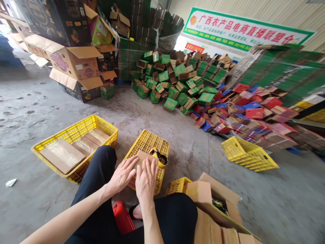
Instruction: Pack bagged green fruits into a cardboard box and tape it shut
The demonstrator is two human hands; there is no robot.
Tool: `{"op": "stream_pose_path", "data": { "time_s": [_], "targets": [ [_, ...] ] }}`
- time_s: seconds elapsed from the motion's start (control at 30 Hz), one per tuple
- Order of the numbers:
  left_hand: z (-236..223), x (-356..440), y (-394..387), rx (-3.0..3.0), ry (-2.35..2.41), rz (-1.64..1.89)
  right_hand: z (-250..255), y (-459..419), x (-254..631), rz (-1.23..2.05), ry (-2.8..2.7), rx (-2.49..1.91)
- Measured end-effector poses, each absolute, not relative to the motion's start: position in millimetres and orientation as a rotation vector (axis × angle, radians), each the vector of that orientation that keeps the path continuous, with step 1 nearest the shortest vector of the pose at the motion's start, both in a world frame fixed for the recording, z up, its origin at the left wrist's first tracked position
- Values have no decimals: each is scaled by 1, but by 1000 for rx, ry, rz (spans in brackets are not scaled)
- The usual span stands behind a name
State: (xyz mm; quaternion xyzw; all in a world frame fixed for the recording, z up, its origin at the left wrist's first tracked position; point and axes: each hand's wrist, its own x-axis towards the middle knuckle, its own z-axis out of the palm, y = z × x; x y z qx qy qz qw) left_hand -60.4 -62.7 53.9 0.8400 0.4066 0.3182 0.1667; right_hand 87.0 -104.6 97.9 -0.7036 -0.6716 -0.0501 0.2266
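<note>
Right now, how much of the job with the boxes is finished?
The boxes in the yellow basket look done: they're shut, with something clear and shiny on top. The left hand and right hand are flat on the brown cardboard, so that's in hand. The open box has its flaps up, so it's probably left. I can't tell how many more.

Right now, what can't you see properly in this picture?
Head view:
- Near part of the cardboard: hidden under the left hand and right hand.
- Most of the foot: hidden behind the right arm and legs.
- Things in the open carton: mostly covered by its flaps, dim inside.
- Cardboard boxes at the bottom: cut off by the edge.
- Banner's smallest writing: too small and blurry.
</note>
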Motion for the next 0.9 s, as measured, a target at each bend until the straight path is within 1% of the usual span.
{"op": "stream_pose_path", "data": {
  "time_s": [0.17,0.3,0.5,0.63,0.77,0.9],
  "targets": [
    [44,-61,-64,2367,1146,962,102,-99,59,-68,-1871,-1951],
    [51,-59,-66,2415,1255,917,99,-114,86,-81,-1927,-1918],
    [61,-57,-67,2443,1267,887,82,-152,150,-79,-1808,-1954],
    [59,-62,-64,2447,1250,891,69,-162,151,-7,-1800,-1832],
    [62,-67,-65,2538,1184,909,61,-160,141,-44,-1752,-1840],
    [70,-61,-82,2685,1008,836,58,-159,140,-105,-1775,-1839]
  ]
}}
